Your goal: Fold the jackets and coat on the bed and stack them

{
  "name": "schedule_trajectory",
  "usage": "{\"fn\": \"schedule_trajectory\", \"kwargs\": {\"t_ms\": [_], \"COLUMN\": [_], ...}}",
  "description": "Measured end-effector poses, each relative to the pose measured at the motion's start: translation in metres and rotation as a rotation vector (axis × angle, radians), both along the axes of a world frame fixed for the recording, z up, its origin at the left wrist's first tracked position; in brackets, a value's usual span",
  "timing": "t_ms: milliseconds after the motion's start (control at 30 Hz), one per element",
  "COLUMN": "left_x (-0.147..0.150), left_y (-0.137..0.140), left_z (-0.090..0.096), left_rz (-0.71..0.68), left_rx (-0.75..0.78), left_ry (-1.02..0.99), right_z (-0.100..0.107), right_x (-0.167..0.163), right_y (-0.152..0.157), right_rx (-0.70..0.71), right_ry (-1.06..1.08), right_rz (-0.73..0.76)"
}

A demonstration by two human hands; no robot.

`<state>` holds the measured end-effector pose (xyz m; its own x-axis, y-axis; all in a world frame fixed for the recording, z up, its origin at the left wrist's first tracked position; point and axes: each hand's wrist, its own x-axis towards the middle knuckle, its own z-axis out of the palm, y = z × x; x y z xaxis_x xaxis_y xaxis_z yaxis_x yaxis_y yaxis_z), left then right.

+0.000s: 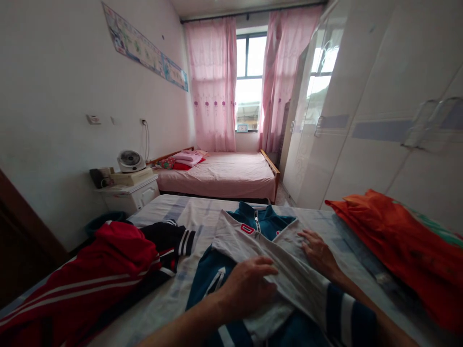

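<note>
Jacket (265, 248): spread on the near bed (202, 208), collar (256, 214) pointing away toward the window (249, 82); long axis running near to far.
Sleeve (311, 284): slanting across the front, striped end toward near right.
Grip: left hand (249, 285) and right hand (319, 251) on the jacket, fingers apart.
Bin (103, 223): contents hidden.
Chest mark (247, 228): red-edged, "O" or "D".
</note>
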<state>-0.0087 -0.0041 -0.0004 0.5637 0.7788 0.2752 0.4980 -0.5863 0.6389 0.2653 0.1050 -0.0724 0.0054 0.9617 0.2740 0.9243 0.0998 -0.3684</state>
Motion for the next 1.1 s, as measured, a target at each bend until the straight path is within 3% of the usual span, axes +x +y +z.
{"fn": "schedule_trajectory", "kwargs": {"t_ms": [133, 267, 367, 467, 567, 667, 767, 967, 1033, 1100], "left_x": [-0.055, -0.09, -0.095, -0.088, -0.081, -0.078, -0.083, -0.108, -0.114, -0.117], "left_y": [0.032, 0.065, 0.08, 0.083, 0.077, 0.073, 0.078, 0.085, 0.081, 0.076], "left_z": [-0.018, -0.025, -0.028, -0.032, -0.039, -0.047, -0.051, -0.055, -0.057, -0.056], "left_rz": [0.318, 0.389, 0.385, 0.233, 0.117, 0.218, 0.344, 0.509, 0.499, 0.479], "left_rx": [0.061, 0.063, 0.065, 0.058, 0.161, 0.284, 0.292, 0.289, 0.284, 0.277], "left_ry": [0.175, 0.276, 0.305, 0.35, 0.518, 0.663, 0.683, 0.69, 0.685, 0.679], "right_z": [0.012, 0.014, 0.014, 0.016, 0.013, 0.008, 0.013, 0.037, 0.036, 0.033], "right_x": [0.03, 0.058, 0.068, 0.066, 0.057, 0.047, 0.038, 0.031, 0.032, 0.033], "right_y": [-0.039, -0.081, -0.104, -0.12, -0.127, -0.127, -0.124, -0.128, -0.133, -0.137], "right_rx": [-0.029, -0.361, -0.527, -0.477, -0.401, -0.356, -0.319, -0.52, -0.54, -0.451], "right_ry": [0.153, 0.57, 0.62, 0.463, 0.326, 0.186, 0.144, 0.563, 0.495, 0.305], "right_rz": [-0.057, -0.068, 0.008, 0.071, 0.041, 0.023, 0.016, 0.11, 0.113, 0.06]}}
